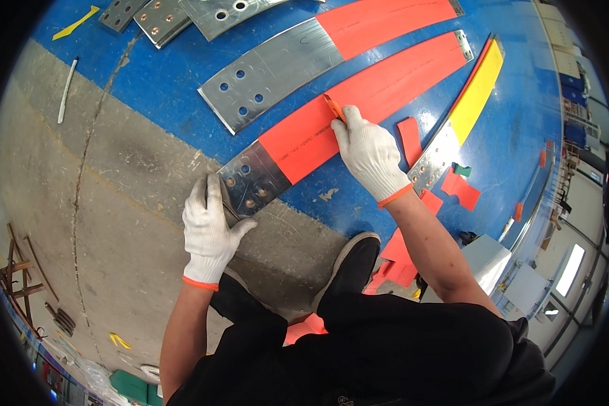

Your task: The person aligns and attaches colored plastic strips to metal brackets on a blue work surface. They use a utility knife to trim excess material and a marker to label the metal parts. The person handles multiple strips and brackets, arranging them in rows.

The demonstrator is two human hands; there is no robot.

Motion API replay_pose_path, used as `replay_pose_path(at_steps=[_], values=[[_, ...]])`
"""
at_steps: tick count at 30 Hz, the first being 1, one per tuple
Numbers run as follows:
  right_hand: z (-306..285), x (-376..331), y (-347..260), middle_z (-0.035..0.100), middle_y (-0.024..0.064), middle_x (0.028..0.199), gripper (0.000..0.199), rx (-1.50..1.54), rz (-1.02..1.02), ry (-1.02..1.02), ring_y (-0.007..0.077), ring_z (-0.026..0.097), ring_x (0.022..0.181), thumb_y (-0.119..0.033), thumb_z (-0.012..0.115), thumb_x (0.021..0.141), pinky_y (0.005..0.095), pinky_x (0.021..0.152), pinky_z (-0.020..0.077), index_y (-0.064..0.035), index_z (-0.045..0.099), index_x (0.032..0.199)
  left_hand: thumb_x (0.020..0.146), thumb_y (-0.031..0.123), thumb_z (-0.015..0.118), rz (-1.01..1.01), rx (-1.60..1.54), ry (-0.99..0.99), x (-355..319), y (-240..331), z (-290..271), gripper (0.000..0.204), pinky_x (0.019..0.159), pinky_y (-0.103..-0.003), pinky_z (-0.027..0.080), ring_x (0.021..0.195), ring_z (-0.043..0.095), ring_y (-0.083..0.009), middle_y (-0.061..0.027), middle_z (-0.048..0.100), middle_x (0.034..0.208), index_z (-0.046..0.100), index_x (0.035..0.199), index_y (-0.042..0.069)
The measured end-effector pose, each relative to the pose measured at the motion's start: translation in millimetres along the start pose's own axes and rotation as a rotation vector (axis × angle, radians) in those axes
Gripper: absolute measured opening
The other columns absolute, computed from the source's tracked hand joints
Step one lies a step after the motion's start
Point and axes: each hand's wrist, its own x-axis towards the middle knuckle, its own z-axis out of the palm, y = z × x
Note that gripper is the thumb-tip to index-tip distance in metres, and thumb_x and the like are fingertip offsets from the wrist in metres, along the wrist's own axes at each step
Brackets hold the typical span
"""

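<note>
My left hand (208, 227), in a white knit glove with an orange cuff, grips the near end of a flat metal busbar (267, 172). Its fingers lie at one corner and the thumb at the other. The bar's silver end has round holes, some with copper-coloured rims. A red sleeve (298, 145) covers most of its length. My right hand (371, 149), gloved alike, is closed around an orange utility knife (333, 107) held over the red sleeve. Whether the blade touches the sleeve is hard to tell.
Beyond lies a second red-sleeved busbar (277, 74); to the right, one with a yellow sleeve (477, 95). Red scraps (461, 188) litter the blue floor (162, 88) beside my right arm. My shoes (348, 264) stand close to the bar. A white marker-like stick (67, 92) lies far left.
</note>
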Motion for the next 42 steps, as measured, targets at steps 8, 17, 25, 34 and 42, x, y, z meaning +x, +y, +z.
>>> replay_pose_path(at_steps=[8,17,25,34,42], values=[[2.7,-1.2,0.8,0.068,0.0196,0.069,0.030,-0.002,-0.019,0.029,0.0394,0.070,0.058,-0.033,0.059,0.108,0.0496,0.048,0.0530,-0.0042,0.055,0.115,0.057,0.034,0.103,0.014,0.008,0.014,0.0,-1.0,1.8,0.125,0.109,-0.054,0.048,0.127,0.057,-0.0448,-0.0296,0.049,0.150,0.039,0.158,-0.002],[-5.6,5.2,-5.5,0.065,0.0197,0.062,0.029,-0.096,-0.022,-0.075,0.0400,0.068,0.055,-0.032,0.058,0.109,0.0494,0.047,0.0517,-0.0040,0.053,0.106,0.058,0.034,0.103,-0.011,0.045,-0.007,1.8,4.3,-3.5,0.121,0.108,-0.052,0.050,0.127,0.058,-0.0427,-0.0263,0.051,0.149,0.041,0.156,-0.001],[4.3,-3.9,1.0,0.062,0.0165,0.060,0.028,-0.130,-0.079,0.005,0.0380,0.066,0.051,-0.032,0.057,0.110,0.0488,0.043,0.0499,-0.0045,0.051,0.105,0.060,0.035,0.103,-0.017,0.045,-0.023,1.0,2.7,-3.5,0.123,0.110,-0.052,0.049,0.132,0.055,-0.0434,-0.0260,0.049,0.150,0.038,0.159,0.003],[6.0,-21.6,10.9,0.063,0.0147,0.060,0.026,-0.131,-0.095,-0.004,0.0351,0.066,0.051,-0.029,0.061,0.108,0.0455,0.042,0.0490,-0.0054,0.051,0.105,0.060,0.036,0.103,-0.013,0.056,-0.015,2.4,4.1,-4.7,0.123,0.110,-0.053,0.049,0.131,0.055,-0.0434,-0.0262,0.050,0.150,0.038,0.159,0.001],[9.2,-55.5,28.9,0.061,0.0097,0.058,0.028,-0.190,-0.159,0.080,0.0289,0.065,0.046,-0.031,0.064,0.106,0.0412,0.040,0.0491,-0.0081,0.051,0.096,0.061,0.036,0.102,0.001,0.032,-0.006,3.2,2.3,-3.6,0.121,0.110,-0.052,0.048,0.131,0.056,-0.0438,-0.0264,0.051,0.149,0.040,0.158,0.000]])
